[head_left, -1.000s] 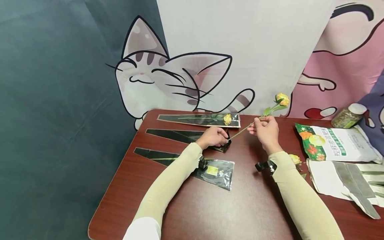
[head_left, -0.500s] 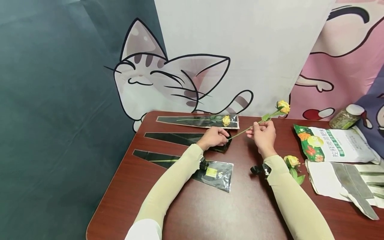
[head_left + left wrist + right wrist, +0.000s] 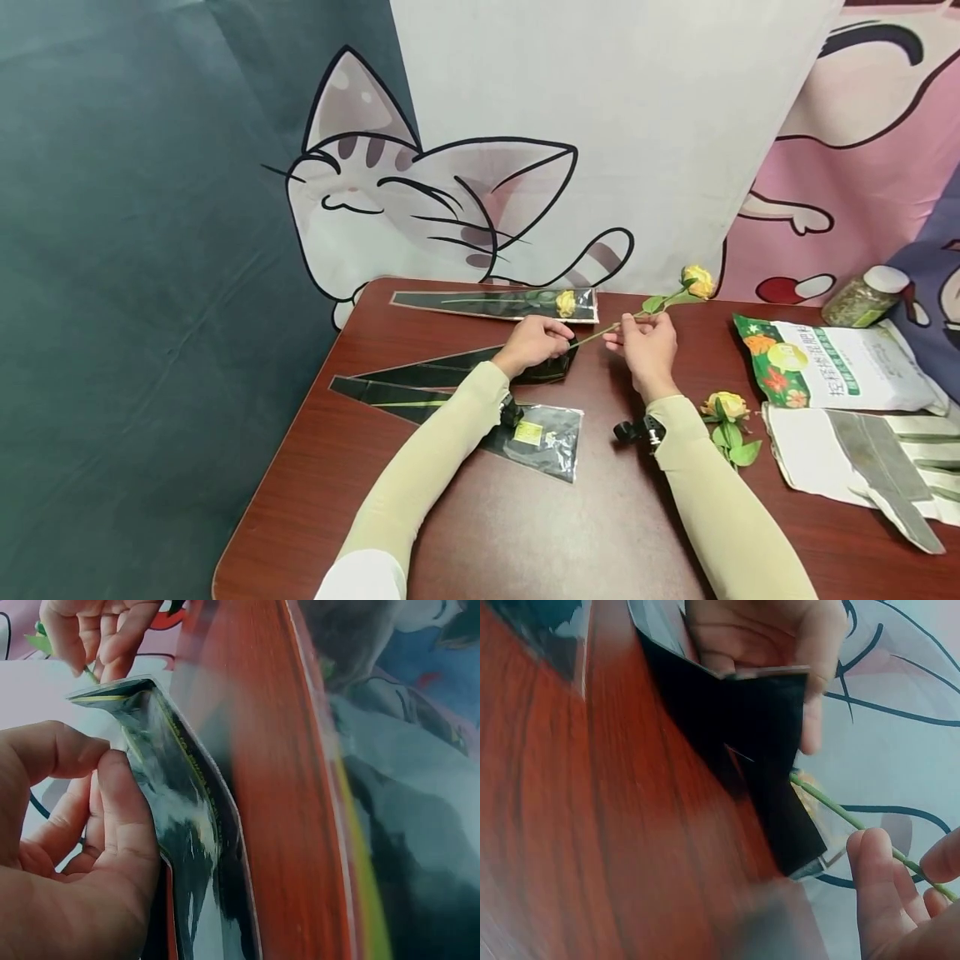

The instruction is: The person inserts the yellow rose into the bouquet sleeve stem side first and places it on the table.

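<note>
My right hand (image 3: 647, 346) pinches the thin green stem (image 3: 832, 801) of a yellow rose (image 3: 697, 282), its bloom tilted up to the right. The stem's lower end runs into the mouth of a dark, clear-fronted flower sleeve (image 3: 542, 372). At that mouth, my left hand (image 3: 536, 342) pinches the edge of the sleeve between thumb and fingers. In the left wrist view the sleeve (image 3: 191, 825) bulges apart at its top, with a strip of stem showing inside. The right wrist view shows the sleeve's black back (image 3: 761, 727).
A sleeved yellow rose (image 3: 566, 303) lies at the table's back edge. Nearer lies another sleeve (image 3: 551, 446) with a yellow label, partly under my left forearm. To the right are a loose yellow rose (image 3: 725, 407), a printed bag (image 3: 840, 358), work gloves (image 3: 825, 454) and a jar (image 3: 866, 296).
My right hand has moved left and slightly nearer, bringing the bloom lower and the stem further into the sleeve. The sleeve's narrow end has swung towards the nearer sleeve.
</note>
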Motion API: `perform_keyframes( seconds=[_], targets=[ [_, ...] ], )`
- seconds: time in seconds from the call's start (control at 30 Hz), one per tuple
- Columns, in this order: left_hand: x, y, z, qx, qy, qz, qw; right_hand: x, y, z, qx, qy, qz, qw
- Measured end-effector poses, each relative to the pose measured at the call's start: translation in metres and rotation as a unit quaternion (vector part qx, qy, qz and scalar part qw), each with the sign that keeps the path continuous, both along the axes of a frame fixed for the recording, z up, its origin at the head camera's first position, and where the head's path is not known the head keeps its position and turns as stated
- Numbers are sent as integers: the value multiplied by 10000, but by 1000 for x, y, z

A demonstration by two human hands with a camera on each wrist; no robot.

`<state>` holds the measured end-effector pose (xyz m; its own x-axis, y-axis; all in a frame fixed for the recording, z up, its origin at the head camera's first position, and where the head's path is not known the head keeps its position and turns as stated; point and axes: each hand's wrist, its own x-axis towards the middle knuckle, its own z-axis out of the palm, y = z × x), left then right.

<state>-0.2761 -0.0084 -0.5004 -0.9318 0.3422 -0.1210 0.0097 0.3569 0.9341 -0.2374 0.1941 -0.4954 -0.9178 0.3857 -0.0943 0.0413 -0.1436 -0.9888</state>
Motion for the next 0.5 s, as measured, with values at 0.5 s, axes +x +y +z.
perform_keyframes(
  seconds=[0.5],
  targets=[
    [-2,16,5,-624,729,-422,9945,6,-14,-13,-836,-252,-6,9962]
  ],
)
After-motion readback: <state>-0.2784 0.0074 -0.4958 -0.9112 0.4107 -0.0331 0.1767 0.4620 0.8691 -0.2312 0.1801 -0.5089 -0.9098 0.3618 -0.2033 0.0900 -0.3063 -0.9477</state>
